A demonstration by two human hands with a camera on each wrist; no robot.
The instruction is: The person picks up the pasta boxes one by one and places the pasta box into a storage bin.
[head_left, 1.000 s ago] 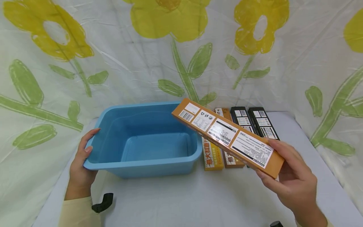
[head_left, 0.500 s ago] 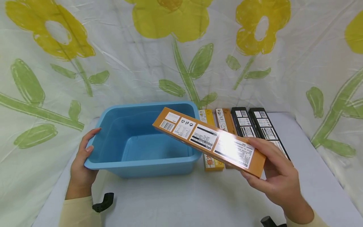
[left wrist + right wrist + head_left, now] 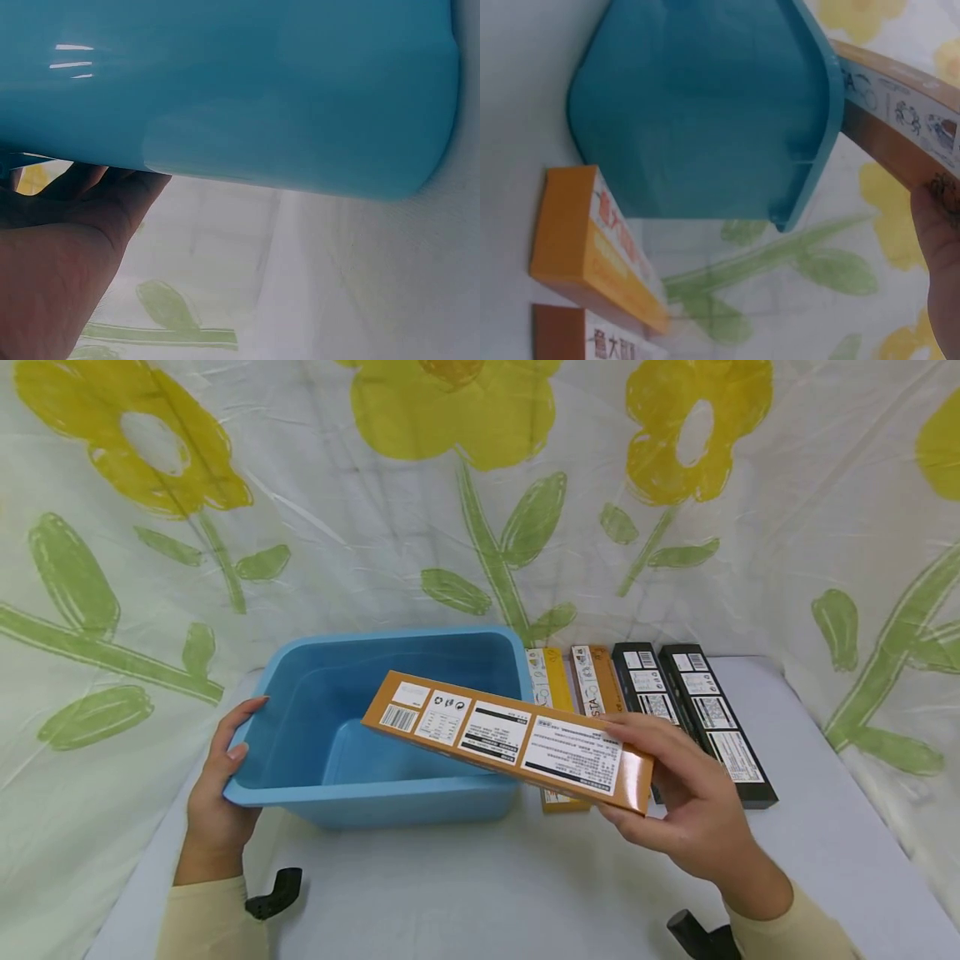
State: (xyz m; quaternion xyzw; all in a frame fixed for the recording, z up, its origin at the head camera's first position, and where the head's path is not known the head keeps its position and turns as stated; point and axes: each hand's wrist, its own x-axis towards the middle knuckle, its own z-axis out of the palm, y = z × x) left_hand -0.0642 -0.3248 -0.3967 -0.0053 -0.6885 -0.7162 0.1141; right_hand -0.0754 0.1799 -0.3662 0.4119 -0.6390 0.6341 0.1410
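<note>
My left hand (image 3: pixel 217 777) grips the left rim of a blue plastic tub (image 3: pixel 375 793), thumb over the edge. The left wrist view shows that hand (image 3: pixel 60 270) beside the tub's glossy outer wall (image 3: pixel 262 90). My right hand (image 3: pixel 690 802) pinches the right end of an orange-brown pasta box (image 3: pixel 510 739) with white label panels. Its far end slants over the tub's opening, above the front right part of the rim. In the right wrist view, the box (image 3: pixel 900 112) appears past the tub's edge, with a thumb (image 3: pixel 937 262) on it; the other fingers are hidden there.
Right of the tub lie a yellow pasta box (image 3: pixel 557 681), an orange-brown one (image 3: pixel 602 681) and two black boxes (image 3: pixel 647 685), (image 3: pixel 720 727), side by side on a white cloth (image 3: pixel 450 893). A flower-printed curtain (image 3: pixel 300 485) hangs behind. Black wrist mounts (image 3: pixel 276 893) show below the hands.
My right hand has carried the pasta box leftward and somewhat lower, bringing its far end over the tub's opening. More of the black boxes shows now. My left hand stays on the rim.
</note>
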